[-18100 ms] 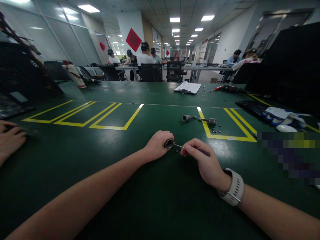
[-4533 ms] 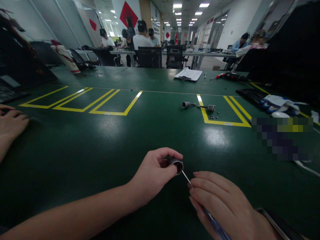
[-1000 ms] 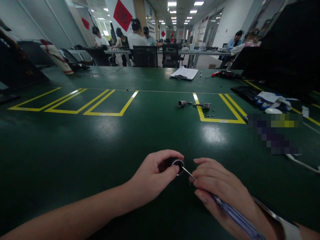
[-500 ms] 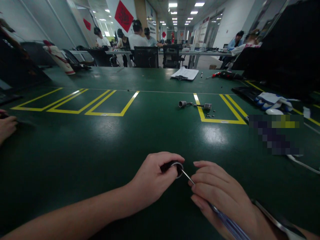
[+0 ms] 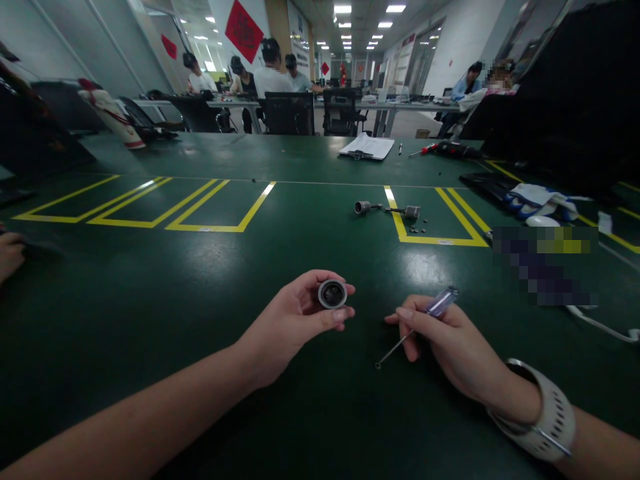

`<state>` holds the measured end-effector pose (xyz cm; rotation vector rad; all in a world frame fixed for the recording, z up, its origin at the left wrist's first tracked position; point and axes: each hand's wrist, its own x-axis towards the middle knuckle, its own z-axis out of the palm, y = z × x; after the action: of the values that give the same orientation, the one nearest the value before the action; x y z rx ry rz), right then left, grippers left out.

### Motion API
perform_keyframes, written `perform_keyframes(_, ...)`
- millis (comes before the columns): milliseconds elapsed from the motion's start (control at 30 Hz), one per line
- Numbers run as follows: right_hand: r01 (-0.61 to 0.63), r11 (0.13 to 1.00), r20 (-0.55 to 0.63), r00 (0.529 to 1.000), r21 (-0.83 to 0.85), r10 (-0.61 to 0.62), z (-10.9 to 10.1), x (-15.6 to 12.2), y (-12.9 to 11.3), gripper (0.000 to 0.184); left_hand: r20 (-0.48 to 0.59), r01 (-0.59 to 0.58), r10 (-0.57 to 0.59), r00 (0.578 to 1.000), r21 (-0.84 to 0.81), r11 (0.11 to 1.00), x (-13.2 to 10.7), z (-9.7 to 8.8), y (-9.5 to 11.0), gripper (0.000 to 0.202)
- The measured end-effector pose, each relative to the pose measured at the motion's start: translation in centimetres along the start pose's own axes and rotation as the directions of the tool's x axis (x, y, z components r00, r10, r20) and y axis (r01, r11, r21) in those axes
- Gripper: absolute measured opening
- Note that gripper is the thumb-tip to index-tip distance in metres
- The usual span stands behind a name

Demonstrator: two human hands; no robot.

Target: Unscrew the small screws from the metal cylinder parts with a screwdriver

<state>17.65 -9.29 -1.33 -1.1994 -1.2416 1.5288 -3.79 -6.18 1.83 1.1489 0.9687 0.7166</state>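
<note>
Left hand (image 5: 283,327) is gripping hollow metal cylinder (image 5: 333,294). Right hand (image 5: 453,337), at left's 3 o'clock, is holding purple-handled screwdriver (image 5: 441,303), tip pointing 8 o'clock, meeting small nut (image 5: 378,365).

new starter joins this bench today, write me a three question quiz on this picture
1. Multiple choice: the right hand holds (a) a glove, (b) a screwdriver, (c) a clipboard.
2. Fill in: the metal cup is held in the ____.
3. True or false: the screwdriver's tip is inside the metal cup.

Key: 1 b; 2 left hand; 3 false, the tip is outside it.
</note>
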Motion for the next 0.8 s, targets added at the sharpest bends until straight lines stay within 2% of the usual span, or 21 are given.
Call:
perform_keyframes(100,0.012,0.998,0.005,1.000,-0.068,-0.012,0.0,-0.1,0.1,0.032,0.031,0.033,-0.031,0.999,-0.070,0.997,0.1,0.0,0.0,0.036)
perform_keyframes(200,0.043,0.977,0.003,0.999,-0.209,-0.044,0.1,-0.4,-0.2,0.033,0.008,0.063,-0.062,0.998,-0.117,0.991,0.0,0.1,0.1,0.040)
perform_keyframes(300,0.177,0.900,0.038,0.984,-0.398,-0.176,0.5,-0.9,-0.6,0.035,-0.004,0.074,-0.076,0.997,-0.173,0.982,-0.2,0.1,0.2,0.041)
perform_keyframes(367,0.316,0.816,0.092,0.946,-0.484,-0.312,0.9,-1.2,-0.7,0.034,0.003,0.081,-0.082,0.997,-0.189,0.979,-0.3,0.2,0.1,0.041)
perform_keyframes(467,0.467,0.719,0.140,0.873,-0.516,-0.467,1.3,-1.5,-0.6,0.027,0.018,0.067,-0.065,0.998,-0.157,0.985,-0.2,0.2,-0.1,0.043)
perform_keyframes(667,0.580,0.704,0.140,0.802,-0.411,-0.580,0.9,-2.1,-0.5,0.021,0.028,0.043,-0.041,0.999,-0.061,0.997,0.0,0.1,-0.2,0.031)
perform_keyframes(800,0.679,0.614,0.138,0.708,-0.401,-0.693,0.9,-3.1,-1.0,0.018,0.036,0.025,-0.025,0.999,-0.009,1.000,-0.1,0.3,0.0,0.024)
